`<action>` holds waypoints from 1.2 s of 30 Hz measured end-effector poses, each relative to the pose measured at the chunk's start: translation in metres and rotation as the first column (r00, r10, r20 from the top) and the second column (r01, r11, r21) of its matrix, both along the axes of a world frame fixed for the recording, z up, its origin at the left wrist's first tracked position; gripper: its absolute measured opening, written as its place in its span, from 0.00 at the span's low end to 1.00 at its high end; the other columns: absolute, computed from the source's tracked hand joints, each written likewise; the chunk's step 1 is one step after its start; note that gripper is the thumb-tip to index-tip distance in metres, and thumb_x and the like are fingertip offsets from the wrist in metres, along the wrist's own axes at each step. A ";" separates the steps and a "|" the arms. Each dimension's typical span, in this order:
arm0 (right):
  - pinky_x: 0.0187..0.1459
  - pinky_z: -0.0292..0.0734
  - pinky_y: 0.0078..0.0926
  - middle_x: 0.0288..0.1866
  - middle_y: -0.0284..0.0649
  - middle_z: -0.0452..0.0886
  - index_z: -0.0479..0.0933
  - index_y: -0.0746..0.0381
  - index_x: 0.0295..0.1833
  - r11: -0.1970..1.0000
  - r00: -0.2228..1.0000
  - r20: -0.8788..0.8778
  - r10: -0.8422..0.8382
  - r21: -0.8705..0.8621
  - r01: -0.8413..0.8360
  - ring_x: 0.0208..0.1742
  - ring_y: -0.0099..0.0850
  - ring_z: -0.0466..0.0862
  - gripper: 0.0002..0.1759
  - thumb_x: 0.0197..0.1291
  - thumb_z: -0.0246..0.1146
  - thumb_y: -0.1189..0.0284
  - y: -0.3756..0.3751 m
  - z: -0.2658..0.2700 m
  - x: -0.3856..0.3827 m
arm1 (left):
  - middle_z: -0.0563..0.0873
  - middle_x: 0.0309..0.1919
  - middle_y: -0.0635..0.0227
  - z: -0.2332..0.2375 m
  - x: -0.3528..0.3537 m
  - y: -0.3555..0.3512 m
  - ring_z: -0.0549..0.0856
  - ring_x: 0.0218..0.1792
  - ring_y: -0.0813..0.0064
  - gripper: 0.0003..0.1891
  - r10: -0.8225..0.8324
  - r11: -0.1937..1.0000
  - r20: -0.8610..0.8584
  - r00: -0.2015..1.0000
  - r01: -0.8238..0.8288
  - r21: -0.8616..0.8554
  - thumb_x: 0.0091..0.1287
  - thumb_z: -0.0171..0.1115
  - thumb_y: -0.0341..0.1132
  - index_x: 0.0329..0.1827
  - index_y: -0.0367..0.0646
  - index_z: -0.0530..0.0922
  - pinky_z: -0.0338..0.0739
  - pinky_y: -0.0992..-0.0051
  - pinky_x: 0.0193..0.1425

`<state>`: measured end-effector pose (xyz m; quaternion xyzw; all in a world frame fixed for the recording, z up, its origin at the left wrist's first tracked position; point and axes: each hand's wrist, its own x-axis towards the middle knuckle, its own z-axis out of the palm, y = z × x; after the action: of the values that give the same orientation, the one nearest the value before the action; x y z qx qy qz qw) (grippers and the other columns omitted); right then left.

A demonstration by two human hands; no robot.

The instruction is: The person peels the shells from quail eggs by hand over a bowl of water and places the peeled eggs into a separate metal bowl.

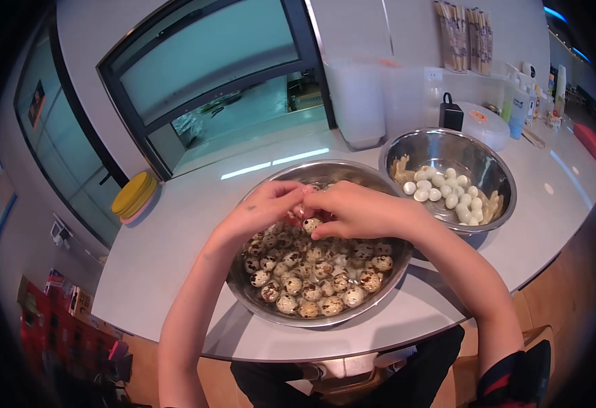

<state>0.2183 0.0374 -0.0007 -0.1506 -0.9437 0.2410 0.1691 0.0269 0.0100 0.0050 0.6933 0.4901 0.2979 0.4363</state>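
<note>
White curved countertop (175,224) runs under a dark-framed window, with a stack of round yellow and pink plastic lids (133,194) at its far left edge. My left hand (267,204) comes in next, fingertips pinched together on the top of a small speckled quail egg (311,224); whether they grip a flake of shell I cannot tell. The egg sits above the far side of the large steel bowl (298,319), which is full of unpeeled speckled eggs (311,285). My right hand (352,211) is clamped around the egg from the right, thumb beneath.

I judge this as mid-peel. Next calls for a light pull, since the white inside tears easily. Farther right, the smaller steel bowl (509,197) holds the peeled white eggs (448,190).
</note>
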 end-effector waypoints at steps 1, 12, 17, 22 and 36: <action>0.40 0.72 0.35 0.34 0.46 0.77 0.73 0.66 0.42 0.999 0.995 -0.101 0.029 0.022 -0.027 0.38 0.40 0.79 0.14 0.49 0.63 0.72 0.000 -0.002 -0.002 | 0.81 0.37 0.67 -0.003 -0.008 -0.006 0.80 0.35 0.80 0.21 -0.016 0.994 0.083 0.996 0.025 -0.110 0.66 0.54 0.46 0.50 0.36 0.74 0.75 0.80 0.40; 0.40 0.73 0.32 0.37 0.43 0.72 0.72 0.65 0.42 0.993 0.977 -0.200 -0.067 0.083 0.085 0.38 0.37 0.77 0.16 0.50 0.65 0.69 -0.002 0.001 -0.005 | 0.82 0.39 0.63 -0.003 -0.018 -0.011 0.81 0.41 0.78 0.20 -0.174 0.976 0.272 0.947 0.202 -0.082 0.60 0.61 0.29 0.55 0.31 0.72 0.75 0.80 0.48; 0.38 0.76 0.30 0.37 0.44 0.75 0.70 0.66 0.42 0.996 0.978 -0.189 -0.086 0.017 0.090 0.39 0.36 0.79 0.17 0.50 0.65 0.69 -0.001 0.000 -0.004 | 0.83 0.40 0.63 0.002 -0.021 -0.017 0.81 0.40 0.79 0.22 -0.199 0.968 0.257 0.946 0.231 -0.100 0.58 0.61 0.27 0.57 0.31 0.71 0.74 0.80 0.50; 0.37 0.76 0.29 0.37 0.43 0.76 0.70 0.66 0.42 0.983 0.960 -0.222 -0.171 -0.099 0.152 0.38 0.36 0.79 0.15 0.51 0.64 0.72 -0.004 0.003 -0.004 | 0.81 0.43 0.57 -0.012 -0.023 -0.014 0.79 0.45 0.66 0.24 -0.157 0.942 -0.360 0.920 0.249 0.225 0.56 0.64 0.37 0.55 0.37 0.73 0.71 0.71 0.52; 0.33 0.74 0.30 0.33 0.43 0.78 0.72 0.63 0.46 0.970 0.978 -0.189 -0.088 0.208 0.128 0.32 0.37 0.80 0.17 0.49 0.65 0.73 -0.014 0.007 -0.004 | 0.73 0.19 0.74 0.001 -0.011 -0.029 0.70 0.23 0.85 0.19 -0.213 0.975 0.094 0.973 0.206 0.080 0.67 0.51 0.46 0.34 0.36 0.78 0.65 0.81 0.28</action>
<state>0.2147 0.0233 0.0059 -0.1602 -0.9359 0.1386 0.2814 0.0160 -0.0190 0.0060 0.7398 0.3808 0.3020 0.4653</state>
